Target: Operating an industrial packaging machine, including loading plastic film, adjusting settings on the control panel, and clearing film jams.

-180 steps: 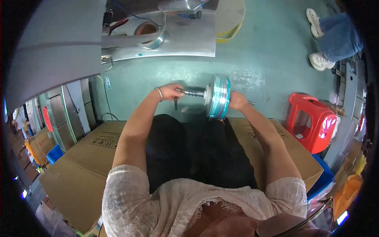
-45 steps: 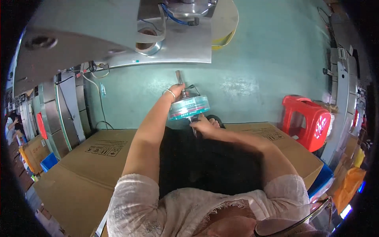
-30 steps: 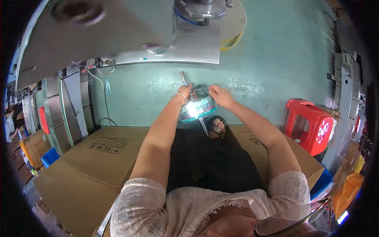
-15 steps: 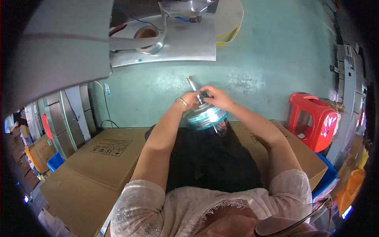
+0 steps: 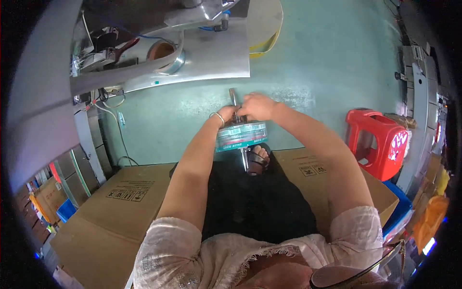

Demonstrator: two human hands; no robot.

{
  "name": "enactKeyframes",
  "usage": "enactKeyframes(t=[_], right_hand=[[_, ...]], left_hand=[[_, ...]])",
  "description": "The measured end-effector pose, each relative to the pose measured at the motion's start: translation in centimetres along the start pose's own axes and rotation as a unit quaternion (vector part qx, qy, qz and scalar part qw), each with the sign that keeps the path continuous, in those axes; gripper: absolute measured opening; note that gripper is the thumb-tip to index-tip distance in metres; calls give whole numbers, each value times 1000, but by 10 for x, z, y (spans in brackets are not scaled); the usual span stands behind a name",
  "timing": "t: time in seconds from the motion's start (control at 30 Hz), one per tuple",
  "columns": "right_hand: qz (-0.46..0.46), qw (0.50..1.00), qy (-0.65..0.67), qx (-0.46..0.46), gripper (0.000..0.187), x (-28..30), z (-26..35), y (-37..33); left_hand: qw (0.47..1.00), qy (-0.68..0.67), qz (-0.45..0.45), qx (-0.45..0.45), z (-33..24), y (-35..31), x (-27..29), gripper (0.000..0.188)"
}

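A roll of clear film with green print (image 5: 242, 138) sits around a shiny metal shaft (image 5: 233, 96). The shaft slants away from me, and its near end sticks out below the roll. My left hand (image 5: 227, 114) is closed about the shaft just above the roll, its fingertips partly hidden. Beside it, my right hand (image 5: 257, 107) is closed, fingers curled in against the shaft. Whatever lies between those fingers is hidden. The roll is held over the floor, in front of my sandalled foot (image 5: 260, 156).
Cardboard boxes (image 5: 122, 197) lie on both sides of my lap. At right stands a red plastic stool (image 5: 378, 139). A metal plate (image 5: 216, 53) bears a roll of silvery tape (image 5: 169, 62) at the far left, under a grey machine part (image 5: 41, 72). Beyond is a pale yellow-rimmed container (image 5: 264, 29).
The roll has turned from a tilt to nearly level, and its print shows more sharply. My right hand has curled closed and risen slightly. The whole view has shifted, uncovering more of the machine.
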State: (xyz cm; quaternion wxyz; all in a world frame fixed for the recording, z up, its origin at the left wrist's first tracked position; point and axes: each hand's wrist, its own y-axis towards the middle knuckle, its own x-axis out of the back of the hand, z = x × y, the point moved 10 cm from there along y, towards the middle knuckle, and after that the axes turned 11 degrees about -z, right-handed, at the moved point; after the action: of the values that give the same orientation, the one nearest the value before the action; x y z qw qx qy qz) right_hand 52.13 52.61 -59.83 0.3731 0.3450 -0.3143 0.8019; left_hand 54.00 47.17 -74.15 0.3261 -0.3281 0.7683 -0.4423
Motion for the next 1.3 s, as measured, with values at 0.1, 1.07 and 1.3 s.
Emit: enactKeyframes(t=[0.1, 1.07, 1.3], right_hand=[[-76, 988, -83, 104, 18, 13, 18, -7], [-128, 985, -3, 113, 21, 23, 36, 23], [-125, 989, -38, 63, 23, 15, 8, -20]], left_hand=[[1000, 9, 19, 9, 14, 2, -5, 27], [922, 120, -85, -357, 2, 33, 75, 17], [988, -110, -73, -75, -17, 2, -7, 17]])
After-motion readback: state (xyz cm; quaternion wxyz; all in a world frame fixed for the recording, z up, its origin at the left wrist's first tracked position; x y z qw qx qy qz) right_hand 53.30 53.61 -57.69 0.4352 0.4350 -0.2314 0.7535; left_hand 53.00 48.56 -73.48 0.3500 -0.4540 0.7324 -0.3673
